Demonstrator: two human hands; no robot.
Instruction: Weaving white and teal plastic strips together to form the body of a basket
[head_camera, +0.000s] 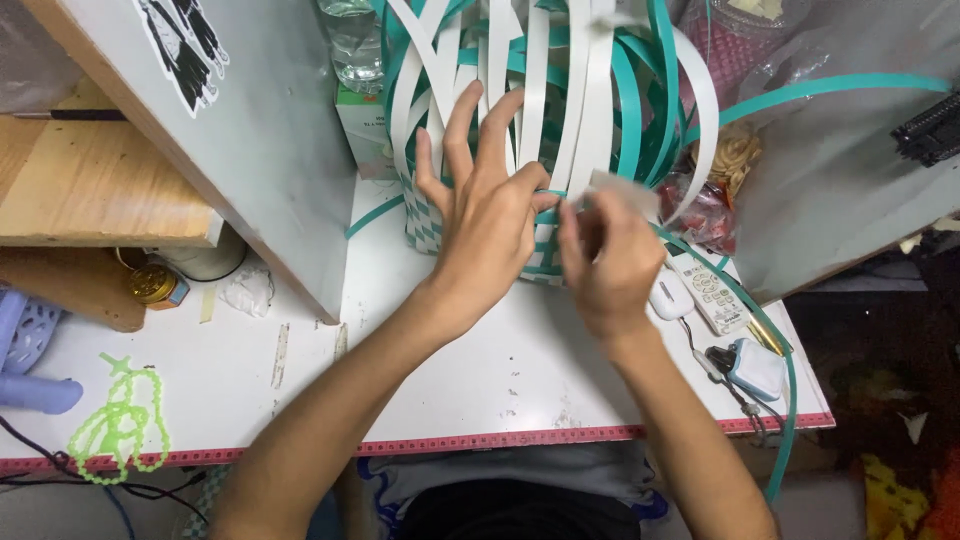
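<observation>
I see the white table (480, 390) carrying everything; the half-woven basket (480, 215) is my landmark, standing at the table's far middle, its finished teal-and-white checked base low and loose white and teal strips (560, 90) rising and fanning out above it.

Left of the basket a grey slanted board (270, 150) leans over the table, with a wooden shelf (90, 190) beyond it. Behind the basket stands a clear water bottle (352, 45).

My left hand (490, 215) lies flat against the basket's near side, fingers spread wide between the upright strips, holding nothing; I judge it is there to brace the weave and keep the uprights apart. My right hand (610, 260), just right of it and touching the basket, pinches a white strip end (622, 188) between thumb and fingertips, which is blurred.

Right of the basket lie a white remote (710, 290) and, nearer me, a small blue-white charger (755, 368). Far left of the basket sits a green bead string (120, 420).
</observation>
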